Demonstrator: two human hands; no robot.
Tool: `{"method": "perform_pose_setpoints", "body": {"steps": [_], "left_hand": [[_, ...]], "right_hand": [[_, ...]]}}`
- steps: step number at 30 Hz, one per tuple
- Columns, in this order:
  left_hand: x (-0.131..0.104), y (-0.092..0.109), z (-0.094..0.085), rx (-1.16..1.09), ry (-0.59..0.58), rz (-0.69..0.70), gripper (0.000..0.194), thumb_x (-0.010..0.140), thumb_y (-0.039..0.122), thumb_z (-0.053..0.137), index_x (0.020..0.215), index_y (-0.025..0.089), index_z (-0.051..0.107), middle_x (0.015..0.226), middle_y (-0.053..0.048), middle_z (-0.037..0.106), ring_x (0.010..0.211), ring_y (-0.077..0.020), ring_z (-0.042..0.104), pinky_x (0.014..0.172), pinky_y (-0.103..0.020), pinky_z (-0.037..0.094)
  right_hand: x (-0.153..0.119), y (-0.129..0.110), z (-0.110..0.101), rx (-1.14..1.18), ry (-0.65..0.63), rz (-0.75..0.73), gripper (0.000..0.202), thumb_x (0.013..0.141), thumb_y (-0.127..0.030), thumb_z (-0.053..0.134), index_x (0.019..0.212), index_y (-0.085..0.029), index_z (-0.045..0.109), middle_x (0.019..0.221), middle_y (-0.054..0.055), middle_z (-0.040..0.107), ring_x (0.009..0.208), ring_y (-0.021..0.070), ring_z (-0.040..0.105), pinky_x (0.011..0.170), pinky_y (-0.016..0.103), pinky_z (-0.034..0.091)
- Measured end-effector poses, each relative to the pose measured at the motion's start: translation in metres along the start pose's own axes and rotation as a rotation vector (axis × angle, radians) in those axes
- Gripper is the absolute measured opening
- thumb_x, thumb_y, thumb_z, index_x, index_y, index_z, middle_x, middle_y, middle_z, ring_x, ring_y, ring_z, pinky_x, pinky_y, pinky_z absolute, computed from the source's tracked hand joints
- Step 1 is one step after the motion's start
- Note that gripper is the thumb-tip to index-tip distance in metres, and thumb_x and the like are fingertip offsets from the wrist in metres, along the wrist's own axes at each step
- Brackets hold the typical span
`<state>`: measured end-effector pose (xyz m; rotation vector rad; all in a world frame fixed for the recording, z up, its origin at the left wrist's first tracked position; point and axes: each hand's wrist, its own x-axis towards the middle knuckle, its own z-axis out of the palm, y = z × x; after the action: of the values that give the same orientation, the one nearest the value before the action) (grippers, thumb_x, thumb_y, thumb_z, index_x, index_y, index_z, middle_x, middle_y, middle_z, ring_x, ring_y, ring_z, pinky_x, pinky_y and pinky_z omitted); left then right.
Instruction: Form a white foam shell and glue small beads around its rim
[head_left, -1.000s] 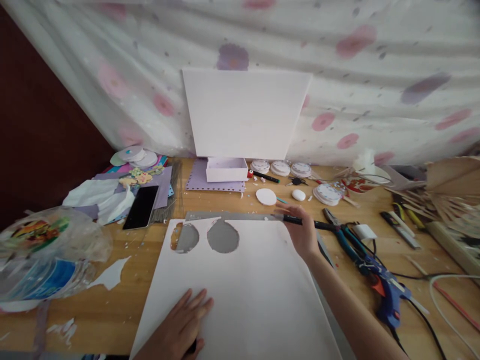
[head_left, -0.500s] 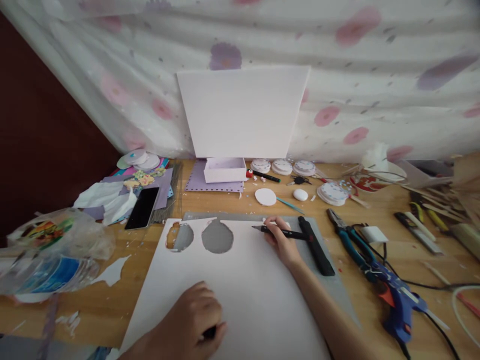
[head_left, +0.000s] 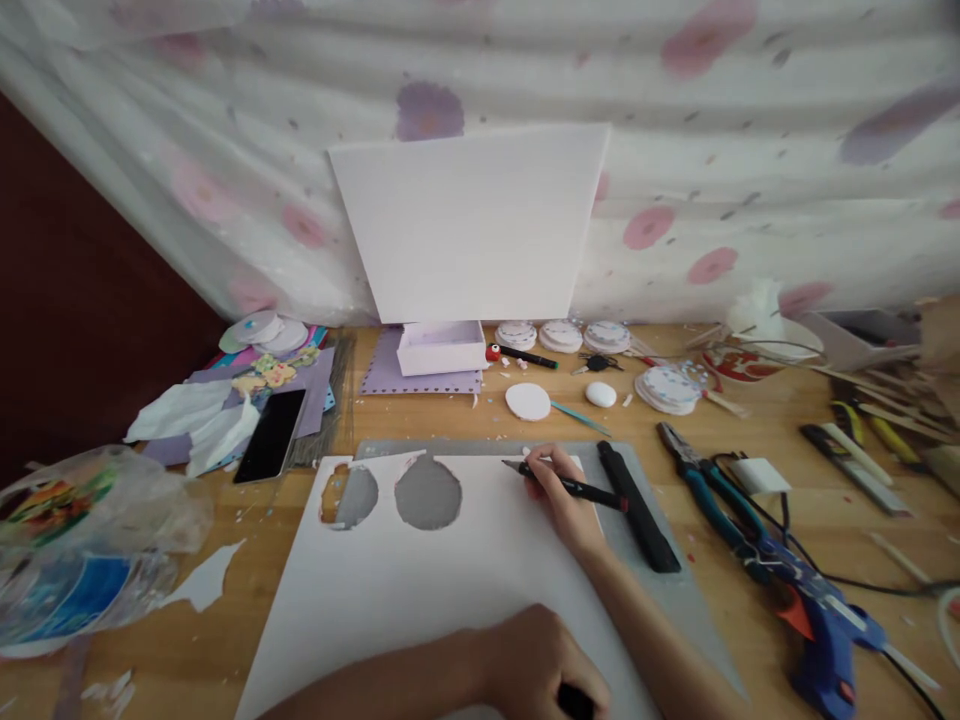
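A white board [head_left: 420,590] lies before me, with two rough round holes cut near its far edge. My right hand [head_left: 559,495] rests at the board's far right, fingers closed around a slim black marker [head_left: 596,493] whose tip points left, over the board. My left hand [head_left: 551,660] is curled at the near edge of the view, its forearm crossing the board. A small black object [head_left: 576,703] shows in that fist; its kind is not clear. Beneath the board is a grey mat [head_left: 630,460]. A thick black bar-shaped tool [head_left: 637,505] lies on it.
Pliers [head_left: 712,495] and a blue glue gun [head_left: 825,620] with cords lie at the right. At the left are a phone [head_left: 271,435], a plastic bag and a bottle [head_left: 82,595]. A white panel [head_left: 472,225] stands behind an open box [head_left: 442,350] and several round white pieces.
My left hand has moved right and nearer to me, across the board. My right hand stays at the board's far right with the marker. The view has shifted slightly.
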<state>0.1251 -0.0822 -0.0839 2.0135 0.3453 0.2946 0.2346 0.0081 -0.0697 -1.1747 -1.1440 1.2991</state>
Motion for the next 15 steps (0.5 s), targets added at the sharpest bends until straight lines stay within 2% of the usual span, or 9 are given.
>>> {"method": "perform_pose_setpoints", "body": {"steps": [3,6,9,11,15], "left_hand": [[-0.002,-0.008,0.003,-0.063,-0.038,0.030,0.021,0.072,0.022,0.062,0.057,0.019,0.049,0.049,0.008,0.043,0.051,-0.0067,0.044,0.052,-0.018,0.032],[0.001,-0.013,0.005,-0.113,-0.116,0.055,0.012,0.069,0.015,0.062,0.062,0.019,0.053,0.052,0.009,0.046,0.053,-0.0066,0.045,0.054,-0.018,0.032],[0.003,-0.016,0.003,-0.154,-0.169,0.026,0.014,0.065,0.011,0.062,0.060,0.020,0.053,0.049,0.009,0.044,0.049,-0.0075,0.044,0.050,-0.020,0.030],[0.001,-0.017,-0.001,-0.213,-0.145,-0.040,0.014,0.067,0.012,0.062,0.058,0.021,0.054,0.045,0.007,0.045,0.046,-0.0091,0.044,0.048,-0.022,0.030],[-0.007,-0.021,-0.007,-0.287,-0.028,-0.151,0.020,0.081,0.019,0.053,0.061,0.024,0.058,0.042,0.003,0.048,0.047,-0.0126,0.047,0.049,-0.023,0.035]], "right_hand": [[-0.002,-0.005,0.001,-0.105,0.089,-0.041,0.018,0.086,-0.041,0.053,0.089,-0.024,0.049,0.056,-0.006,0.050,0.055,0.0142,0.043,0.054,0.026,0.033],[-0.002,-0.012,0.002,-0.143,0.031,-0.062,0.018,0.087,-0.040,0.051,0.094,-0.023,0.049,0.060,-0.005,0.051,0.059,0.0143,0.046,0.058,0.026,0.037],[0.002,-0.016,0.007,-0.222,-0.011,-0.087,0.021,0.083,-0.040,0.056,0.095,-0.023,0.051,0.071,-0.002,0.056,0.066,0.0146,0.050,0.061,0.026,0.039],[0.007,-0.015,0.012,-0.267,0.054,-0.075,0.023,0.080,-0.041,0.060,0.091,-0.022,0.053,0.072,-0.001,0.055,0.063,0.0135,0.048,0.056,0.024,0.037],[0.014,-0.006,0.017,-0.177,0.253,0.006,0.028,0.081,-0.046,0.059,0.071,-0.021,0.047,0.051,-0.007,0.040,0.047,0.0094,0.034,0.044,0.022,0.025]]}}
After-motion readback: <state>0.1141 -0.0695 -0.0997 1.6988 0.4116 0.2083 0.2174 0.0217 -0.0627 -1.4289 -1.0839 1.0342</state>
